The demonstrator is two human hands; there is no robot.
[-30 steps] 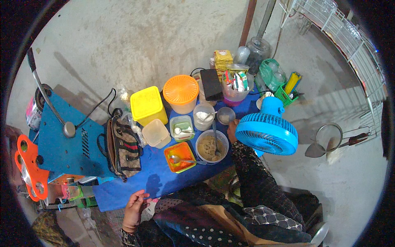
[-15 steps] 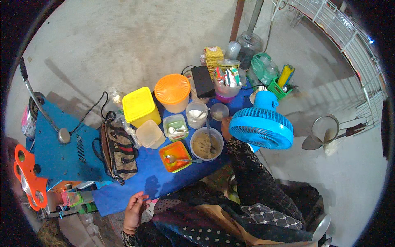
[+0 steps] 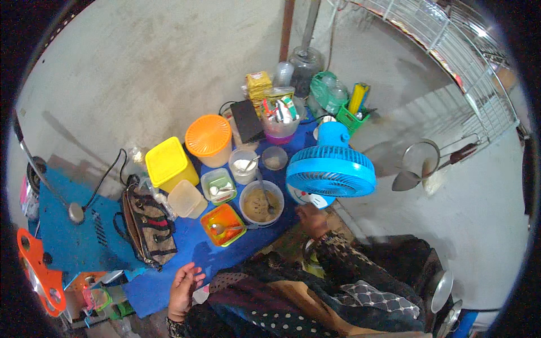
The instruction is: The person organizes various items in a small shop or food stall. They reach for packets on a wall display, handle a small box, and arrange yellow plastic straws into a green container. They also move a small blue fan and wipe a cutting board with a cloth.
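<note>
Left hand (image 3: 185,288), lower left: empty, fingers loosely curled. Right hand (image 3: 313,221), right of centre: blurred, near blue fan (image 3: 331,172); grip cannot be told. Tub (image 3: 242,204) of tan paste (image 3: 255,206), centre: 1 spoon (image 3: 271,210) inside, handle up, presumably for easy reach.

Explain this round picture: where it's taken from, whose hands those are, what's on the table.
A fisheye camera on a person's head, looking down, takes this view; its lens bends straight edges. No robot here: the bare hands are the wearer's. The left hand looks empty, fingers loosely curled. The right hand is below the blue electric fan; whether it holds anything is unclear. On the table are a tub of tan mixture with a spoon, an orange-lidded canister and a yellow-lidded box.
</note>
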